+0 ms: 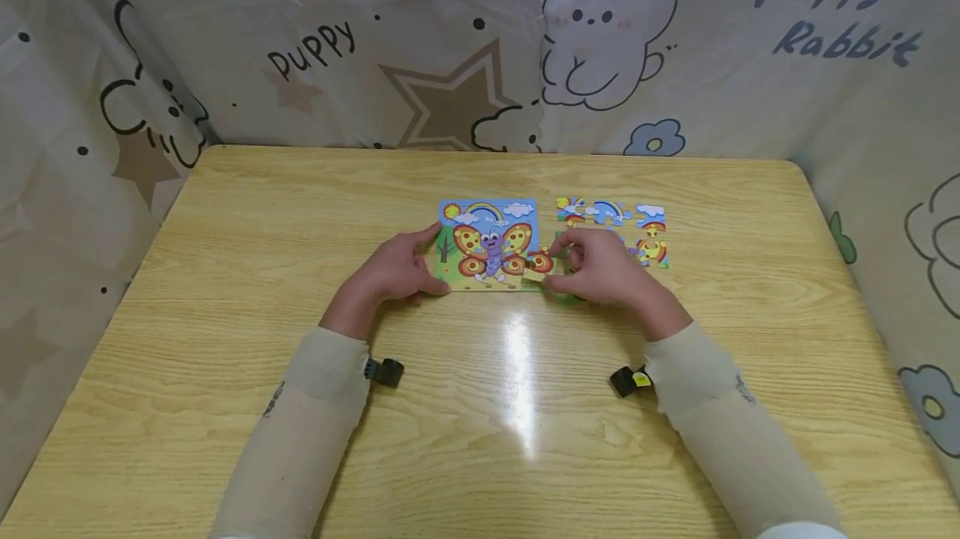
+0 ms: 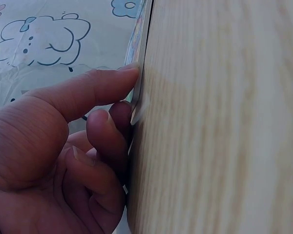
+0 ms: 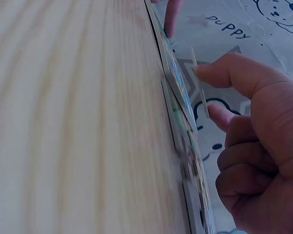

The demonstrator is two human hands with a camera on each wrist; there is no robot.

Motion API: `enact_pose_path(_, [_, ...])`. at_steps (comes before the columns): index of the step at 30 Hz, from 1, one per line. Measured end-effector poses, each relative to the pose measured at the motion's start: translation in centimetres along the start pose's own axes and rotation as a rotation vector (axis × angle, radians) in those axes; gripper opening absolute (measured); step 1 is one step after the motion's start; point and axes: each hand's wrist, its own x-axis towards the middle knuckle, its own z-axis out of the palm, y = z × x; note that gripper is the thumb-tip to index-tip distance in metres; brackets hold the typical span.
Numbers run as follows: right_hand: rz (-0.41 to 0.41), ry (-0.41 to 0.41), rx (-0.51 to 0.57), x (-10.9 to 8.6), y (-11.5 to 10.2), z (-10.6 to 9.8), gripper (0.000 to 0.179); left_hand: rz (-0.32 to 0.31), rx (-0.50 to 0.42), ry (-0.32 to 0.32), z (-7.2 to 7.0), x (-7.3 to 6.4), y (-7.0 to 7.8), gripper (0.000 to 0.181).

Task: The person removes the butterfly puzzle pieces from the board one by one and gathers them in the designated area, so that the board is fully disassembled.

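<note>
A butterfly picture board [image 1: 491, 243] lies flat on the table. My left hand [image 1: 397, 268] holds it at its left side, index fingertip near the far corner and thumb near the close corner. In the left wrist view, the thumb [image 2: 105, 87] touches the board's edge and the other fingers are curled. My right hand [image 1: 603, 268] pinches a jigsaw piece [image 1: 539, 262] with a red-orange wing over the board's lower right part. In the right wrist view, this piece [image 3: 201, 85] shows edge-on between thumb and fingertip, raised above the board [image 3: 171, 63].
Several loose jigsaw pieces [image 1: 611, 212] lie in spaced rows right of the board, partly hidden by my right hand. The wooden table [image 1: 480, 406] is backed by a printed cloth [image 1: 420, 6]. A black device sits on each wrist.
</note>
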Motion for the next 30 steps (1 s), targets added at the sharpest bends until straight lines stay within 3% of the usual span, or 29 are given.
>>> enact_pose_path(16, [0.016,0.092,0.068,-3.8,3.2,-2.8,0.036,0.011,-0.018,-0.022,-0.1,-0.1,0.1,0.102])
enact_pose_path(23, [0.082,0.127,0.117,-5.7,4.7,-4.2,0.038,0.009,-0.014,-0.02,-0.1,-0.1,0.1,0.102])
enact_pose_path(30, [0.073,0.14,0.099,-7.4,6.4,-5.3,0.037,0.013,-0.014,-0.024,-0.1,0.0,0.0,0.101])
